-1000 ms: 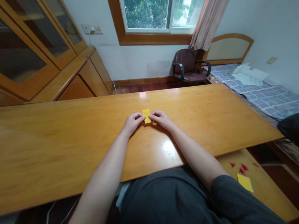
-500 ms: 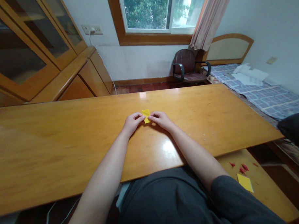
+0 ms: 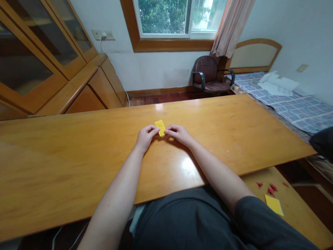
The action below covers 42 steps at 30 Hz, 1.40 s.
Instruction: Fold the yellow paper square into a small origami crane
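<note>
A small piece of yellow paper [image 3: 160,127] is held up just above the wooden table [image 3: 80,155], tilted with its top leaning left. My left hand [image 3: 146,137] pinches its left edge between thumb and fingers. On the opposite side, my right hand [image 3: 179,134] grips the lower right corner with thumb and forefinger. Faint crease lines seem to cross the paper, but they are too small to make out well. The remaining fingers of both hands are curled beneath and partly hidden.
On a lower wooden surface [image 3: 297,213] at the right lie a stack of yellow paper [image 3: 273,205] and several small red folded pieces [image 3: 273,187]. A brown armchair [image 3: 208,73] stands beyond the table, beside a bed [image 3: 290,102]. Glass-fronted cabinets [image 3: 48,75] line the left.
The yellow paper has turned, its top tipping to the left. My left hand has shifted slightly left; my right hand is nearly where it was, now at the paper's lower corner.
</note>
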Each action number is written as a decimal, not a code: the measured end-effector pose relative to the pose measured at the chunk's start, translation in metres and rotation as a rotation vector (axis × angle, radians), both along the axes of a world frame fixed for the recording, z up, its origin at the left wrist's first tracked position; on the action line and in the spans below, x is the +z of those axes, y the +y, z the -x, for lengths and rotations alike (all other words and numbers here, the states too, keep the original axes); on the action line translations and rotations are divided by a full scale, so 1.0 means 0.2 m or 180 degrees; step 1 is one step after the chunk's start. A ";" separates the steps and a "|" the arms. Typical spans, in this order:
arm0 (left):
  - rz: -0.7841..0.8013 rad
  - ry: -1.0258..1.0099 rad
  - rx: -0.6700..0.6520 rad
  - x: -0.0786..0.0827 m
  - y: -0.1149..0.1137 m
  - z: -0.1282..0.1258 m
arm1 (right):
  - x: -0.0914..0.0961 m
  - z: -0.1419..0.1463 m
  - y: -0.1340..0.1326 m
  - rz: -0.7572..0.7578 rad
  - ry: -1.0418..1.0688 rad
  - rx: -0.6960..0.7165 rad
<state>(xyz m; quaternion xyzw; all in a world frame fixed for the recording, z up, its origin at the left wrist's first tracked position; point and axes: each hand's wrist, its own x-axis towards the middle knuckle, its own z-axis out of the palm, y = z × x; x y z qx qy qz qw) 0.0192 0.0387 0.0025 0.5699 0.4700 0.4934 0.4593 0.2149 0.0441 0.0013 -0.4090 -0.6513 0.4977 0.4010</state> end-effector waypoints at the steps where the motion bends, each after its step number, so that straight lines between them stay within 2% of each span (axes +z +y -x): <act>1: 0.0011 -0.0002 -0.0013 0.00 0.00 0.00 | 0.00 0.00 0.00 0.0013 -0.0009 0.0023; 5: 0.0049 -0.0066 -0.0003 -0.01 0.00 0.00 | 0.00 -0.01 0.00 0.0064 0.0006 0.0096; 14: -0.0026 -0.0113 0.0209 -0.02 0.01 0.02 | -0.01 0.00 0.00 0.0166 0.0098 -0.0062; 19: 0.0001 -0.0062 0.0018 -0.02 0.01 0.00 | 0.00 0.00 0.00 0.0168 0.0325 -0.0088; 28: -0.0151 0.0592 -0.0472 -0.01 -0.01 -0.01 | 0.01 0.01 0.00 0.0286 0.0394 -0.0071; 42: -0.0058 0.0746 -0.0631 0.01 -0.02 -0.02 | 0.02 0.00 0.00 0.0399 0.0598 -0.0147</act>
